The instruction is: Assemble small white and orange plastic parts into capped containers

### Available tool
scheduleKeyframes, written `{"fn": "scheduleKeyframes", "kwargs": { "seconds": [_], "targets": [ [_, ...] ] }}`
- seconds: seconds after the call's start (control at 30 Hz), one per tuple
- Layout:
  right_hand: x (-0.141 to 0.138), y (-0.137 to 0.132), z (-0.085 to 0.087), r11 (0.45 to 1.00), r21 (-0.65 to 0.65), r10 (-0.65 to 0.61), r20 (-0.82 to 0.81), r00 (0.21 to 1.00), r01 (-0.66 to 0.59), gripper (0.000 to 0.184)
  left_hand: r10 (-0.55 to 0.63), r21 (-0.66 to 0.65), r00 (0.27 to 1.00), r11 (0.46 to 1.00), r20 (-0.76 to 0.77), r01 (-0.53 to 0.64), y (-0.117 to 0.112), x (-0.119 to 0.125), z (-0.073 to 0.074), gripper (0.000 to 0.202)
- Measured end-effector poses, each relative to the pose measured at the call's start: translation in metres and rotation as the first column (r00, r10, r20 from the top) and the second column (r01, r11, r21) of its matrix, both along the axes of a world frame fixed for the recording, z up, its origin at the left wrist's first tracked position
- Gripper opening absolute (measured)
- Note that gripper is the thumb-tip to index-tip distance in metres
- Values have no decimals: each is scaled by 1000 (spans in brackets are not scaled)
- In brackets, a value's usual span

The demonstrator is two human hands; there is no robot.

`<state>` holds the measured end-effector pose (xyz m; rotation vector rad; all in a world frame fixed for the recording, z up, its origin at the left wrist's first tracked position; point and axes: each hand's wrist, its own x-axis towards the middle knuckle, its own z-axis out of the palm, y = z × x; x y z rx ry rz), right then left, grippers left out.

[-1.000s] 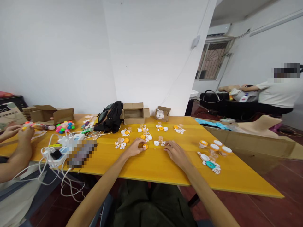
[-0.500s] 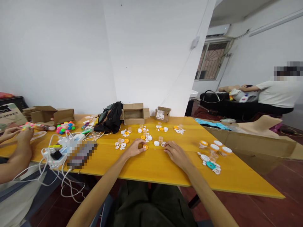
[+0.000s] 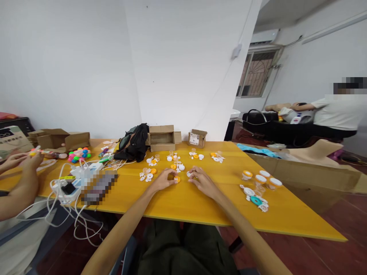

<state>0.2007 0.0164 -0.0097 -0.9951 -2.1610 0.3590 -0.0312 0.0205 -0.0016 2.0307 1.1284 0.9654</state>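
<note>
Just above the table, my left hand (image 3: 165, 180) pinches an orange round plastic piece (image 3: 178, 179) between thumb and fingers. My right hand (image 3: 203, 180) is to its right, fingers bent together beside a white plastic disc (image 3: 189, 174). Whatever its fingertips hold is too small and covered to name. Behind the hands lie a white wheel-like disc (image 3: 181, 167) and an orange ring (image 3: 173, 166). To the left is a group of small white parts (image 3: 148, 176) with another orange ring (image 3: 153, 171).
Lidded clear cups (image 3: 260, 179) and a teal ring (image 3: 255, 200) stand on the right. Cardboard boxes (image 3: 162, 143) and a black bag (image 3: 134, 145) line the back. A power strip (image 3: 83, 177) with cables lies left, near another person's hands (image 3: 30, 160).
My right hand has moved left, from the small white parts to beside the white disc, nearer my left hand. The left hand stays almost in place with the orange piece.
</note>
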Motion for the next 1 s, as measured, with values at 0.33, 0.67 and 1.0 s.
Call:
{"fn": "scheduleKeyframes", "kwargs": {
  "seconds": [0.33,0.67,1.0],
  "targets": [
    [-47,25,12,977,-215,6,58,998,6,12,-38,4,999,999,7,38,0,0,2,17],
    [-44,27,2,999,-32,8,119,993,-4,15,-46,-8,999,999,17,46,-3,1,4,17],
    [-43,17,3,1000,27,-19,119,993,15,14,-54,5,999,999,-4,54,-1,0,2,16]
  ]
}}
